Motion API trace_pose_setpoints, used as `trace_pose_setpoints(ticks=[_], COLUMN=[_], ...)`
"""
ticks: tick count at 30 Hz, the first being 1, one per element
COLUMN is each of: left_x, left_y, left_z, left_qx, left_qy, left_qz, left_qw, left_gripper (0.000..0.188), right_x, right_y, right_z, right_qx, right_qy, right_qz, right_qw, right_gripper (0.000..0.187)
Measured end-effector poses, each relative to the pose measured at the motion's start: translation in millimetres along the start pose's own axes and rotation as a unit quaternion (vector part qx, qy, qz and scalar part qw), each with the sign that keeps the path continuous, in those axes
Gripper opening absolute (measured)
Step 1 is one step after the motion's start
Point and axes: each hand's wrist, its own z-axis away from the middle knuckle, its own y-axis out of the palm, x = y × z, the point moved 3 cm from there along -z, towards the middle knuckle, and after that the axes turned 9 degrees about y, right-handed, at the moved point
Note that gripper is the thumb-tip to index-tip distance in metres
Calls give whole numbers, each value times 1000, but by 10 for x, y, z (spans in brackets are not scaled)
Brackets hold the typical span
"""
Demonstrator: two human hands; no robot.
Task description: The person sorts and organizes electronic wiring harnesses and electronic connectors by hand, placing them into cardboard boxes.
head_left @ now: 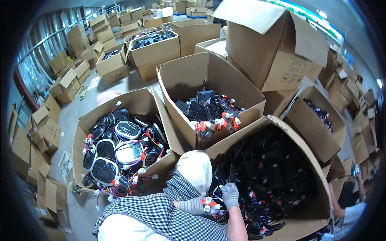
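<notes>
My left hand (191, 205), in a grey striped glove, is closed round a bundle of wires with white and red connectors (210, 205). Close beside it, my right hand (230, 196), in a grey glove, has its fingers pressed together at a small white connector (220, 187). A slim black part (233, 173) stands just above those fingers; whether they touch it I cannot tell. Both hands are at the near left side of a large carton (297, 138) heaped with black wired parts (273, 172). Checked cloth (161, 213) and white fabric (195, 166) lie left of my hands.
A carton (90, 110) of mirror-like rounded units (105, 170) stands left. Another carton (183, 68) with black parts stands ahead. A tall carton (255, 48) rises behind. At the right edge shows another person's arm (337, 201). More cartons (157, 50) stand farther back.
</notes>
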Motion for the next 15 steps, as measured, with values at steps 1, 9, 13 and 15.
trace_pose_setpoints(ticks=[1, 9, 13, 15], left_x=[-12, -167, -189, -232], left_y=[19, 191, 287, 195], left_z=[-43, -86, -74, -18], left_qx=[-10, -68, -79, -81], left_qy=[22, 157, 192, 64], left_qz=[29, 271, 390, 304], left_qw=[999, 947, 897, 947], left_gripper=[43, 48, 50, 55], right_x=[-105, 288, 718, 853], right_y=[-102, -1429, -1481, -1379], right_z=[44, 415, 844, 1054], right_qx=[-73, -202, -135, -115], right_qy=[42, 165, 164, 202], right_qz=[-155, -679, -559, -611], right_qw=[984, 687, 802, 756], right_gripper=[12, 25, 40, 43])
